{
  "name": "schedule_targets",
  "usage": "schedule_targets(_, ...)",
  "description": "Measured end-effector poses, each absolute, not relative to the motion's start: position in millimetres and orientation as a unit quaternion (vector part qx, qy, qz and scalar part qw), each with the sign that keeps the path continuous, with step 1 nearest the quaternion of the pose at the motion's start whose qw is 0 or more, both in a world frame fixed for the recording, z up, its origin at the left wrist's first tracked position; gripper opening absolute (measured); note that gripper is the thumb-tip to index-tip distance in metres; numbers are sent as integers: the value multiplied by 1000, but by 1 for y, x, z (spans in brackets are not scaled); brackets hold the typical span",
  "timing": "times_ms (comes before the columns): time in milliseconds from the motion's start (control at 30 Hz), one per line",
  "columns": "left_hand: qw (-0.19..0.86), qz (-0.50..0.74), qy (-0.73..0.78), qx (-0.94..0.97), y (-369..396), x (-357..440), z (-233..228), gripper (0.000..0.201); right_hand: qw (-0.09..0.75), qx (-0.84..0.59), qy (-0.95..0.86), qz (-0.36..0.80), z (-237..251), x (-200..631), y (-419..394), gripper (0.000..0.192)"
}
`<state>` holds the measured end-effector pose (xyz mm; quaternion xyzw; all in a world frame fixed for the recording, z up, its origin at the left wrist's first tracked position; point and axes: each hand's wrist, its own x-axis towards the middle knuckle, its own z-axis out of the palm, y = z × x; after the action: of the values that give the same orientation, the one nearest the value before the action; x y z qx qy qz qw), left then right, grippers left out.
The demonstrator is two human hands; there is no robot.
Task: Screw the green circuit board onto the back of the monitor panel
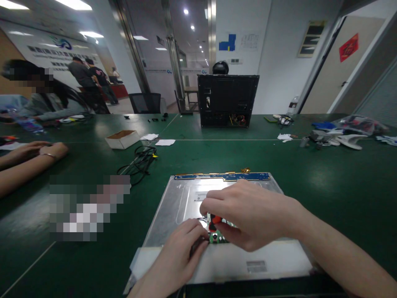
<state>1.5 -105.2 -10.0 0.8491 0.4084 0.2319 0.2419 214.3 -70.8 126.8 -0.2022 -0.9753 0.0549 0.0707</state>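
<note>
Right hand: your right hand (248,213) is curling over a short red-and-black tool handle (214,222) and is gripping it between thumb and fingers.
Left hand: your left hand (182,244) is resting just left of that grip, its fingertips reaching the board's near-left edge; whether they are pinching anything, you are hiding from view, so I cannot tell.
Green board: the small green printed circuit board (221,240) is lying directly under the grip, partly covered by both hands.
Silver panel: the flat, silver metal panel (164,207) is lying beneath the board and spreading out around the grip.
Blue strip: a long, narrow blue circuit strip (201,177) is running along the panel's far edge, beyond the grip.
White strip: a broad, whitish sheet (229,263) is covering the panel's near side, on your side of the grip.
Cable: a loose black cable coil (141,161) is lying beyond and left of the grip, on the dark green tabletop (186,157).
Box: a small white cardboard box (120,140) is sitting farther out, past the coil.
Casing: a black rectangular casing (228,97) is standing upright, well beyond the grip.
</note>
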Motion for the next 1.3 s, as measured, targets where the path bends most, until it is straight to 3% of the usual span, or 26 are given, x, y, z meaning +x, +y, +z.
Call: schedule_targets(1300, 234, 243, 406, 849, -105, 1, -9, 20, 60, -215, -974, 47, 126, 213, -70, 14)
